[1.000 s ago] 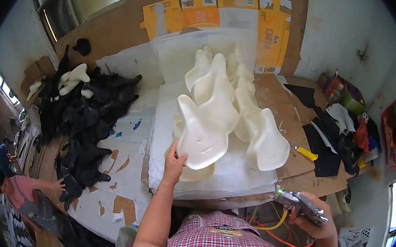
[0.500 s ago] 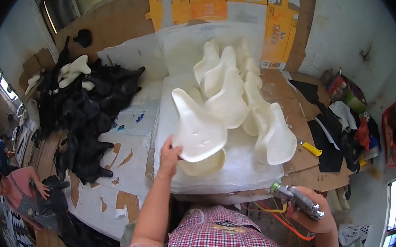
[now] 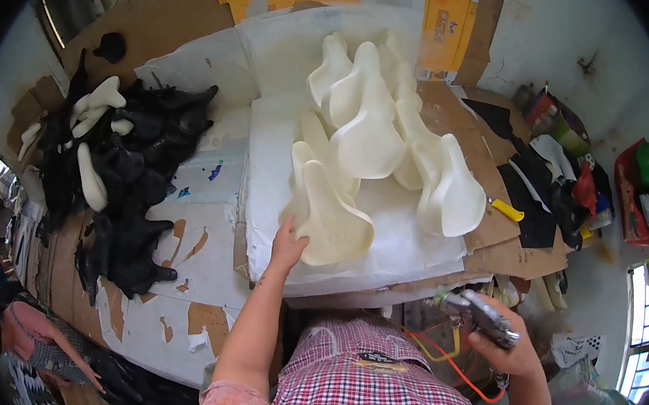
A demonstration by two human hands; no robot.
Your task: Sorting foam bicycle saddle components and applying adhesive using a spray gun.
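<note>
My left hand (image 3: 289, 244) is closed on the left edge of a cream bicycle saddle pad (image 3: 337, 231), the nearest of several on the white-covered table. Its broad end faces me; whether it is lifted off the sheet I cannot tell. Another saddle pad (image 3: 299, 161) stands partly hidden just behind it. Farther back, a larger saddle pad (image 3: 369, 140) leans in a cluster, and one more saddle pad (image 3: 456, 196) stands to the right. At the lower right my right hand (image 3: 511, 334) is wrapped around a metal spray gun (image 3: 478, 315), which points left, below the table's front edge.
An orange hose (image 3: 471, 387) hangs below the spray gun. Black saddle covers (image 3: 136, 169) are heaped at left, with a cream pad (image 3: 91, 180) on top. A yellow-handled knife (image 3: 506, 211) lies on cardboard at right. A co-worker (image 3: 38, 339) is at lower left.
The whiter pad my left hand gripped has left the near table; the hand now grips a creamier one. A cream pad newly lies on the black heap. The co-worker's arm has lowered.
</note>
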